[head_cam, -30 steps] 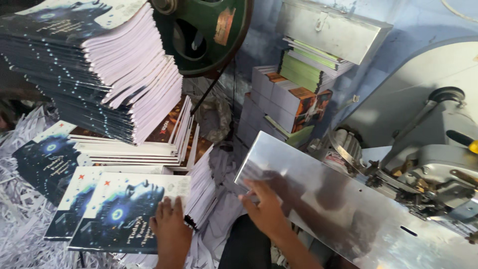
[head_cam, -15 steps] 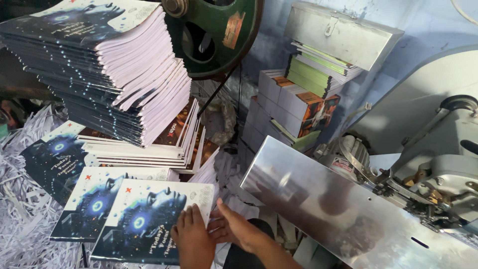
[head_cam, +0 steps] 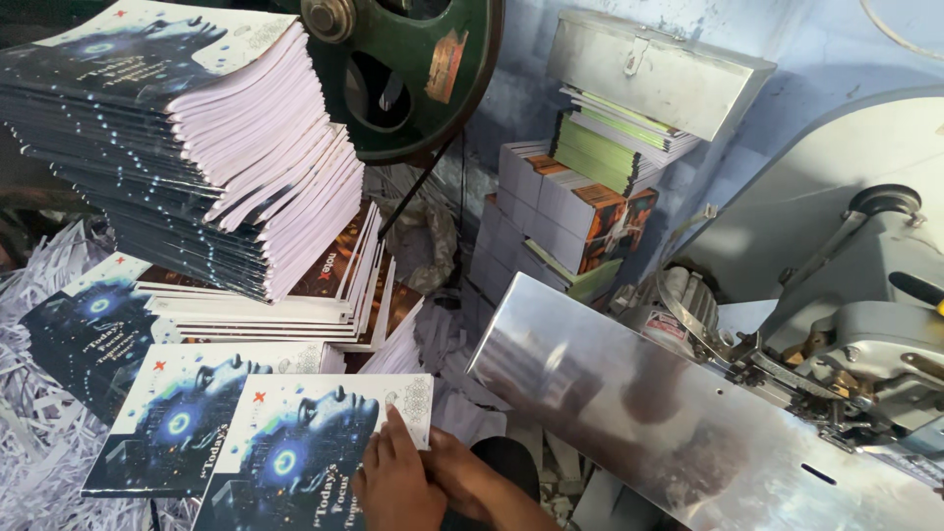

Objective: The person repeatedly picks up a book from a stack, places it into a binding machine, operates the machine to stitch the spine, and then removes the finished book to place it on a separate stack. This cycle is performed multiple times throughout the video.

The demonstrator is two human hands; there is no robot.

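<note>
- Fingers (head_cam: 393, 447) of my left hand (head_cam: 398, 482): laid flat and spread on the cover of the nearest booklet (head_cam: 295, 452), pressing at its right edge, not curled around it.
- My right hand (head_cam: 472, 482): just beside the left, touching it at the booklet's lower right corner; whether its fingers are pinching the edge or only resting there I cannot tell.
- Nearest booklet: dark blue cover with a white upper corner, lying at the bottom of the view on top of a low pile, overlapping a like booklet (head_cam: 177, 423) to its left.
- Third copy (head_cam: 88, 329): further left, resting partly on the shredded white paper trimmings (head_cam: 39, 433).
- Tall stack (head_cam: 197, 138): many of the same booklets piled at upper left, fanned and leaning, above a lower pile of orange-covered ones (head_cam: 344, 285).
- Judged progress: the big stack looks already gathered; the few low copies under my hands appear to be the part in work.
- Metal plate (head_cam: 629, 403): bare, shiny, sloping at right, well apart from my hands.
- Machine (head_cam: 855, 334): grey, behind the plate.
- Green wheel (head_cam: 413, 69): upper centre.
- Bundles (head_cam: 580, 206): stacked against the blue wall.
</note>
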